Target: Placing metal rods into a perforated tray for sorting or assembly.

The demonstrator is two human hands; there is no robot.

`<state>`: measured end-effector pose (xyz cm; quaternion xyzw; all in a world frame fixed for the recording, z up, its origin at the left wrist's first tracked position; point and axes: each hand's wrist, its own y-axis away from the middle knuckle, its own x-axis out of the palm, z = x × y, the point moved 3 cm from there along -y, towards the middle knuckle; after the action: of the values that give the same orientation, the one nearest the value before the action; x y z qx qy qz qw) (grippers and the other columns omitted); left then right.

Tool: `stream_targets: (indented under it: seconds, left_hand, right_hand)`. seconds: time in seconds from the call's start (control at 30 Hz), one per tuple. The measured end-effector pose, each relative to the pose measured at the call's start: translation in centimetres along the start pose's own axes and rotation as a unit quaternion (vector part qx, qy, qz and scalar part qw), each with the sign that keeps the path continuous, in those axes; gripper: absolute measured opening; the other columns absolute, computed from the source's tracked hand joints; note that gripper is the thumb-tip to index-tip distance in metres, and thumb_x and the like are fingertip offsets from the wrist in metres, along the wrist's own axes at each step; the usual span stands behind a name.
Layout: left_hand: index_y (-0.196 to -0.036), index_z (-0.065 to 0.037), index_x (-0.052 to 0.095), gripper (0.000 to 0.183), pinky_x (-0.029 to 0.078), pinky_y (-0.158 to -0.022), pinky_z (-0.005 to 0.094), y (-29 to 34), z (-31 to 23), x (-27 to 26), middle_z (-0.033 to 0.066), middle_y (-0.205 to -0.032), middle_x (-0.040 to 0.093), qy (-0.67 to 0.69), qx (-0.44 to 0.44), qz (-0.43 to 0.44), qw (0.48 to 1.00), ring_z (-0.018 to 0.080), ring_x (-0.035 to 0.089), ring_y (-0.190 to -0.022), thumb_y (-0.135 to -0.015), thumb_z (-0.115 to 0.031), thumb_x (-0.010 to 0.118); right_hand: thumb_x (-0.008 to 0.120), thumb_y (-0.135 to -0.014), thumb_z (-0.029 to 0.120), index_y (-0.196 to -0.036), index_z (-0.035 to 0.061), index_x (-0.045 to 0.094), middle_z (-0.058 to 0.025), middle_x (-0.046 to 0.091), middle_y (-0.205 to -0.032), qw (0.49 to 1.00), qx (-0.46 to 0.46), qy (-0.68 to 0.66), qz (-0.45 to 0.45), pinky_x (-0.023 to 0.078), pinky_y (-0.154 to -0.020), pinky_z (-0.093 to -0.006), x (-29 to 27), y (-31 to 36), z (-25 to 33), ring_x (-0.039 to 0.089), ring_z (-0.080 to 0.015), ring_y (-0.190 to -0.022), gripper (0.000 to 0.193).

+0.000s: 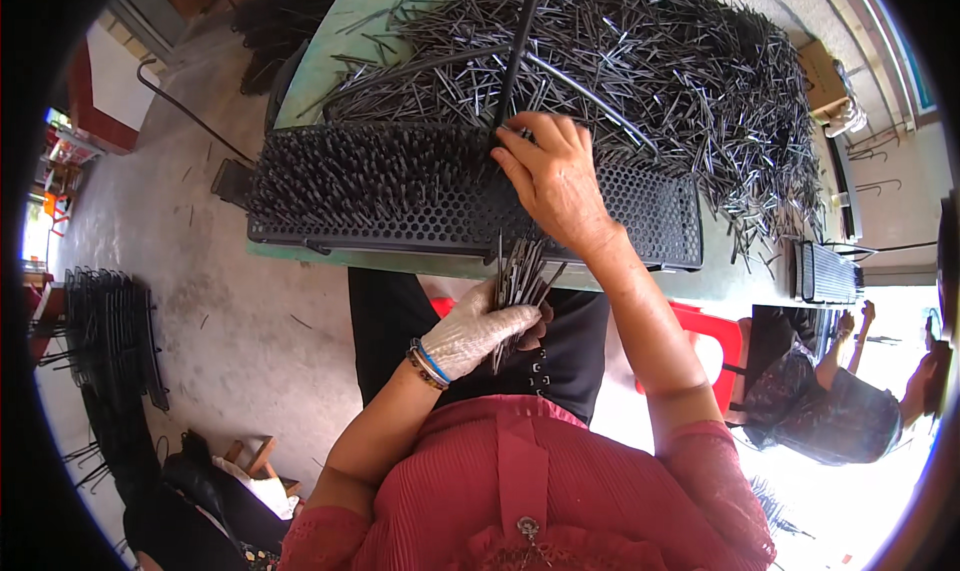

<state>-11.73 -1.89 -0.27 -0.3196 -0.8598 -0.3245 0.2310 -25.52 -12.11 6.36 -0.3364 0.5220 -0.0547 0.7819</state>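
Clasping a bundle of thin black sticks point(520, 276) in the gloved left hand point(470, 336), with fingers curled closed around it and with loose ends poking out above and below. Held low, just in front of the near edge of a green surface point(340, 36). Wearing bracelets point(430, 365) on the wrist of that hand.

Reaching with the bare right hand point(555, 171) over a long black tray point(660, 211) full of small round holes, with thumb and fingers bent and drawn near together beside a slanting black rod point(517, 56). Impossible to tell whether pinching a stick there or touching the rod, because of the dark shapes overlapping at the fingertips. Crowded with upright sticks point(340, 176) over the left part of the tray, showing bare holes toward the right end. Spread across the surface beyond the tray, in a wide tangled heap point(650, 61) of similar loose sticks.

Off to the right, near a red seat point(730, 343), in view of another person point(825, 406) in dark clothing. Piled at the far left, in a stack of black racks point(105, 331).
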Motion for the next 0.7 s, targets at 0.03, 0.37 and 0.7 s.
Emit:
stream_targets:
  seconds: [0.03,0.37,0.7]
  left_hand:
    - [-0.113,-0.001,0.056,0.028,0.054,-0.07,0.027,0.0,0.1,-0.1,0.0072,-0.097,0.064,0.024,0.002,0.005,1.0,0.0134,0.063,-0.08,-0.089,-0.012,0.063]
    - [-0.111,-0.001,0.055,0.028,0.051,-0.067,0.0272,-0.4,-1.4,-0.2,0.0073,-0.093,0.063,-0.026,0.078,0.017,0.996,0.0139,0.061,-0.076,-0.087,-0.011,0.066]
    - [-0.111,0.0,0.057,0.029,0.052,-0.067,0.0265,-0.9,-0.9,1.2,0.0074,-0.09,0.063,0.067,0.029,0.026,0.997,0.0154,0.062,-0.074,-0.085,-0.009,0.066]
  right_hand:
    - [0.067,-0.085,0.015,-0.103,0.0046,0.068,-0.0077,0.061,-0.105,1.0,0.007,-0.003,-0.014,0.04,-0.082,-0.0361,-0.3,-0.1,0.0,0.055,-0.025,-0.095,0.021]
    - [0.069,-0.086,0.021,-0.088,-0.0035,0.069,-0.0106,0.066,-0.083,0.895,0.201,-0.347,0.195,0.047,-0.073,-0.0308,-3.3,3.3,0.1,0.061,-0.019,-0.078,0.025]
    - [0.065,-0.09,0.011,-0.106,-0.0029,0.065,-0.0083,0.071,-0.088,0.893,0.281,-0.333,-0.111,0.05,-0.075,-0.0241,-4.6,2.6,-2.5,0.063,-0.0096,-0.081,0.021]
